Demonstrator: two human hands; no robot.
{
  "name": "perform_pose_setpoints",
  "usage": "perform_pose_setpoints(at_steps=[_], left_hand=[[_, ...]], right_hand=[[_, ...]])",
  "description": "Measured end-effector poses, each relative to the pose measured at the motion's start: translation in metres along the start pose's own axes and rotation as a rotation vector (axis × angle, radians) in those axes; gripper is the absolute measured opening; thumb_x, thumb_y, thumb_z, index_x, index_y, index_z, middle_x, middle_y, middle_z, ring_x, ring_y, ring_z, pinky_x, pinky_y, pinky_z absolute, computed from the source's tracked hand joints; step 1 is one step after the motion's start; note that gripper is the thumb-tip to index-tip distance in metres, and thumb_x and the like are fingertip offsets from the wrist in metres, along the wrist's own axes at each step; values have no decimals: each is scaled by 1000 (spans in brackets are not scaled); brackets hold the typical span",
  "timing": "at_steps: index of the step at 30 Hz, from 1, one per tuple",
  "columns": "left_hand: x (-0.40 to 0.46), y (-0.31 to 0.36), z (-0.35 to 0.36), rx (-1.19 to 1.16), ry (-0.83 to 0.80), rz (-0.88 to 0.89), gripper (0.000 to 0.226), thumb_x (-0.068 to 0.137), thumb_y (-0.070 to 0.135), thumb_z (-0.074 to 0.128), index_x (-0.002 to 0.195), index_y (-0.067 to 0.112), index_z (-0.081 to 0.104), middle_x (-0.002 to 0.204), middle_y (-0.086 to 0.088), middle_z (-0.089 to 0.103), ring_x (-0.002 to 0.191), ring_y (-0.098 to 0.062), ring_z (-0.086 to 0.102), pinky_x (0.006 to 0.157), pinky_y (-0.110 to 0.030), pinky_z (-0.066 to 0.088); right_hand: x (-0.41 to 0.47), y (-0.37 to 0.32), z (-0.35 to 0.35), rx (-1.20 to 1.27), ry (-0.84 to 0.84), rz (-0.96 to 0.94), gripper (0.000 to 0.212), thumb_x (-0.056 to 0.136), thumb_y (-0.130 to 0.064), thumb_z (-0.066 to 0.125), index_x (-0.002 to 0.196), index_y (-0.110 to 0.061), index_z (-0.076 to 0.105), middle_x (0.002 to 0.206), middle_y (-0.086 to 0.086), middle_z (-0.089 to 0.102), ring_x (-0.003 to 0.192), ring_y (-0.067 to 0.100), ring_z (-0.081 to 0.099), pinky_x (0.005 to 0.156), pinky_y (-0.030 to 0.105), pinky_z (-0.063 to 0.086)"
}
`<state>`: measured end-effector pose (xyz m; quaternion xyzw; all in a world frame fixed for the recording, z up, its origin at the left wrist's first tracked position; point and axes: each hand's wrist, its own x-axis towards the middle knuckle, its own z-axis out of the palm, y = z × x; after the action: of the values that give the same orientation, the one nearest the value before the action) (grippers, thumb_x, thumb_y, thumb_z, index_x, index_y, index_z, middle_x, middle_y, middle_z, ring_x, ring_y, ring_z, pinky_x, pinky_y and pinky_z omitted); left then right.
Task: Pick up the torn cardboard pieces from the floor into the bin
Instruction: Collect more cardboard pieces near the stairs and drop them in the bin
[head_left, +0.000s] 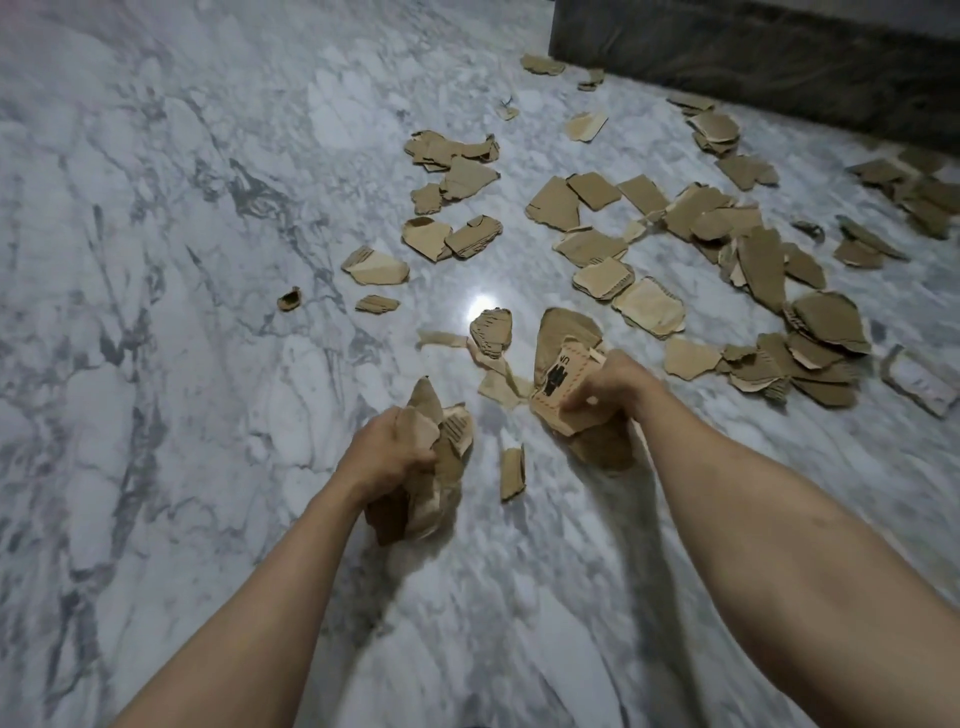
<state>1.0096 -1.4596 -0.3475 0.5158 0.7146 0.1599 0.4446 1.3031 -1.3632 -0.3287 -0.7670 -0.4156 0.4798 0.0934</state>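
Left hand (387, 451): fingers curled round cardboard bundle (431, 467), held above marble floor (156, 312). Right hand (605, 387): pinching printed cardboard piece (561, 387). Small scrap (512, 472) between hands. Beyond right hand: scattered torn pieces (675, 249); dark base (779, 57) farthest.

Bare marble floor (182, 312) is lying open left of the cardboard scatter (675, 249) | dark furniture base (779, 57) is walling off the far side beyond the scatter | one small scrap (511, 472) is sitting just nearer than the scatter
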Motion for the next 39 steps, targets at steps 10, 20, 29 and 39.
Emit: perform_pose_setpoints(at_steps=[10, 20, 29, 39], left_hand=[[10, 30, 30, -24, -138, 28, 39, 60, 25, 83, 97, 19, 71, 91, -1, 73, 87, -22, 69, 73, -41, 59], [-3, 48, 80, 470, -234, 313, 54, 68, 28, 82, 119, 20, 65, 109, -4, 62, 96, -25, 60, 75, -32, 50], [0, 52, 83, 425, -227, 236, 38, 67, 26, 83, 97, 11, 66, 95, -7, 67, 86, -29, 64, 71, -38, 51], [24, 73, 43, -182, -136, 15, 45, 53, 23, 73, 96, 9, 68, 84, -7, 69, 69, -24, 63, 51, -30, 47]], right_hand=[[6, 8, 5, 158, 58, -21, 59, 53, -2, 91, 108, -4, 68, 109, 18, 72, 93, 35, 68, 71, 39, 60], [-41, 62, -60, -116, -210, -2, 58, 59, -8, 91, 111, -17, 66, 105, 9, 75, 98, 31, 70, 89, 47, 59], [-45, 82, -13, -176, -80, -23, 58, 57, -8, 94, 109, -9, 70, 106, 10, 73, 96, 28, 67, 88, 39, 58], [-32, 74, -30, -232, -163, 3, 53, 57, -18, 95, 104, -9, 72, 99, 8, 74, 88, 25, 70, 82, 39, 60]])
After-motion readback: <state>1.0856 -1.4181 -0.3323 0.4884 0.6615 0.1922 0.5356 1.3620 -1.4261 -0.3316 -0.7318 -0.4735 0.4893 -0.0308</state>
